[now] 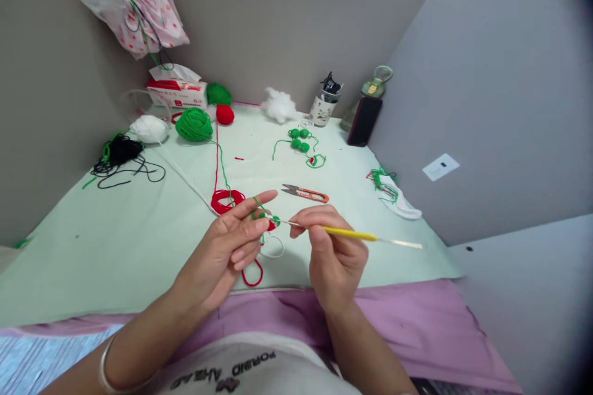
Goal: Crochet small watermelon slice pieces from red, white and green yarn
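Note:
Between the fingertips of my left hand (241,237) is a small crochet piece (273,222) in green and red yarn. Green yarn passes over the raised index finger of that hand. My right hand (334,247) is closed around the yellow handle of a crochet hook (347,232), whose thin metal shaft points left and meets the piece. A red yarn loop (252,274) and a thin white loop hang below the left fingers. Part of the piece is hidden by the left thumb and fingers.
Orange thread snips (306,192) lie just beyond my hands. Behind are a green yarn ball (194,124), a white yarn ball (150,128), black yarn (123,151), white stuffing (278,105), small green balls (299,139), a jar (324,105) and a phone (365,121). Yarn scraps (383,186) lie right.

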`<state>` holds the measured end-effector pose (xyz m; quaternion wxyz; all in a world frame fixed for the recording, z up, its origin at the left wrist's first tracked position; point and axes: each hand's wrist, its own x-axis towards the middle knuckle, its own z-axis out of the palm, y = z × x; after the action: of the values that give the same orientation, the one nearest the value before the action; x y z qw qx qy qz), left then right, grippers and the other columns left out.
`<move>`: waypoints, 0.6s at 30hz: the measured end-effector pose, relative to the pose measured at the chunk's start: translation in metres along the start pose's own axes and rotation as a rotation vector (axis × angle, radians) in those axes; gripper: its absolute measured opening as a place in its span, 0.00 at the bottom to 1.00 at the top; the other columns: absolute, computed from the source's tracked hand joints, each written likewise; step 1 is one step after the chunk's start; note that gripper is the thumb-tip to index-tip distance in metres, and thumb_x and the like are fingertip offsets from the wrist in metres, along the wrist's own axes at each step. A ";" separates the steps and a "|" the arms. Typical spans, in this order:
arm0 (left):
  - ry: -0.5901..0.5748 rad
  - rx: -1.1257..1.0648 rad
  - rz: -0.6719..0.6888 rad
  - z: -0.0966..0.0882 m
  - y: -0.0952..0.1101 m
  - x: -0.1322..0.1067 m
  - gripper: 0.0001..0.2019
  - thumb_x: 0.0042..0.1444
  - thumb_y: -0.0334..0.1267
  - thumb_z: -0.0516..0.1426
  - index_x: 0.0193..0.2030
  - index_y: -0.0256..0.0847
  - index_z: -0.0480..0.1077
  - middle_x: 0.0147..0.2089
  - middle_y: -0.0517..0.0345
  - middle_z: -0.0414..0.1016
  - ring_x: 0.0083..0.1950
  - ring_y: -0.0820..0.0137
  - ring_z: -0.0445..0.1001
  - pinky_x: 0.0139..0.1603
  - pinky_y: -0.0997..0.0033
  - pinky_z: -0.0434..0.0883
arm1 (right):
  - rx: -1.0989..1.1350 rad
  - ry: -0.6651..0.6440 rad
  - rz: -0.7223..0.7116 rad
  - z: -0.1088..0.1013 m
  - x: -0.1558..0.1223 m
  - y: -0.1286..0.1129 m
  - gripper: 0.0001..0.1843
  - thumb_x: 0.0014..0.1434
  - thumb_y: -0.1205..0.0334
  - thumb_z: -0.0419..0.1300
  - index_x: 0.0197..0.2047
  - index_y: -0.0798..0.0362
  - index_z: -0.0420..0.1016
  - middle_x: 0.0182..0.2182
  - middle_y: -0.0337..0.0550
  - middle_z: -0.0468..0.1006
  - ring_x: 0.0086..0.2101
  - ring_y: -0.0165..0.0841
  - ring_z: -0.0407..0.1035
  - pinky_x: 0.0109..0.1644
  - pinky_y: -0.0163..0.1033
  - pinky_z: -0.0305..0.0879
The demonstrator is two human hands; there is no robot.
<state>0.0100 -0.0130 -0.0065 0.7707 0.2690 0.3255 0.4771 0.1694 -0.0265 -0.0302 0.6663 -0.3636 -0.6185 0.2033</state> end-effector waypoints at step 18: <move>0.017 -0.074 -0.031 -0.006 -0.004 0.006 0.13 0.51 0.29 0.71 0.46 0.37 0.85 0.27 0.67 0.64 0.20 0.86 0.52 0.18 0.88 0.59 | 0.107 0.014 0.051 0.001 -0.001 0.007 0.12 0.70 0.69 0.59 0.45 0.46 0.83 0.35 0.41 0.81 0.32 0.32 0.75 0.36 0.40 0.74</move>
<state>0.0097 -0.0088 -0.0140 0.7846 0.2309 0.3184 0.4792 0.1692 -0.0221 -0.0356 0.6837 -0.3447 -0.5925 0.2503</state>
